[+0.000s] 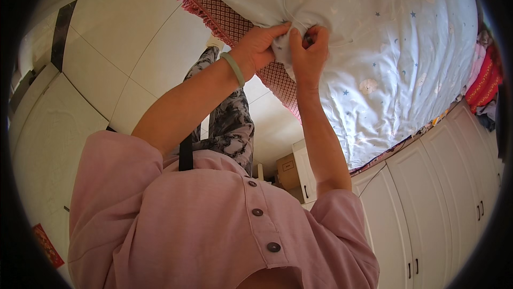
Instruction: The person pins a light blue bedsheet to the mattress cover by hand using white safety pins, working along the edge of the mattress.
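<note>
A pale blue quilt [385,48] printed with stars, moons and small animal faces lies spread over a bed. At its near edge both hands work close together on bunched fabric. My left hand [257,45], with a pale green bangle [233,69] on its wrist, pinches the cloth between thumb and fingers. My right hand [311,56] is closed on the same edge, fingers curled and thumb raised. A thin seam or cord [283,3] runs up the quilt from between the hands. Whatever small part lies inside the fingertips is hidden.
A red-brown patterned bedspread [230,24] with pink fringe hangs under the quilt. White cabinets [427,198] stand at the right, near a cardboard box [288,171]. Red and pink cloths [483,80] lie at the far right. Tiled floor [117,32] and a pale door [53,123] are at left.
</note>
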The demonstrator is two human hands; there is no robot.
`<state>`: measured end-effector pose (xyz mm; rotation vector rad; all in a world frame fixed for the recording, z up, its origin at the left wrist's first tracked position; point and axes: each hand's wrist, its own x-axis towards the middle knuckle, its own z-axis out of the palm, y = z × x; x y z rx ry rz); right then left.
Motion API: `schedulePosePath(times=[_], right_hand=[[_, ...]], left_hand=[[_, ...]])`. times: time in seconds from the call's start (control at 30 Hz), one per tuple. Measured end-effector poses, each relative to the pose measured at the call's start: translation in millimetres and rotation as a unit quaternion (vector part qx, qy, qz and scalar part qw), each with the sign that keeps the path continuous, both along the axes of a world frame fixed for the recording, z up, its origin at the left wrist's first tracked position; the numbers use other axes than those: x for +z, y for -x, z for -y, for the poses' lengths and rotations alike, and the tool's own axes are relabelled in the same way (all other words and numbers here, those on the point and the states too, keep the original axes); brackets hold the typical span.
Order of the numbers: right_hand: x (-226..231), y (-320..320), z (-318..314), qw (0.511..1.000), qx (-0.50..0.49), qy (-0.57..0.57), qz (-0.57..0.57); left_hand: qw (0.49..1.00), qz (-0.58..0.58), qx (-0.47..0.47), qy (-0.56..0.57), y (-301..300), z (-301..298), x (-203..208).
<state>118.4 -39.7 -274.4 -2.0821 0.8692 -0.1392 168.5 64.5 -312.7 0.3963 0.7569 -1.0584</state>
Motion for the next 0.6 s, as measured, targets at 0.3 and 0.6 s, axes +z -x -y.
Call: schedulePosePath(times=[0.3, 0.6], right_hand=[[22.5, -12.0, 12.7, 0.964, 0.237, 0.107, -0.045], [56.8, -44.6, 29.4, 0.923, 0.319, 0.118, -0.180]], left_hand=[[0.997, 0.037, -0.009, -0.066, -0.5, 2.7, 7.6], [0.990, 0.098, 0.027, -0.096, -3.4, 1.2, 29.5]])
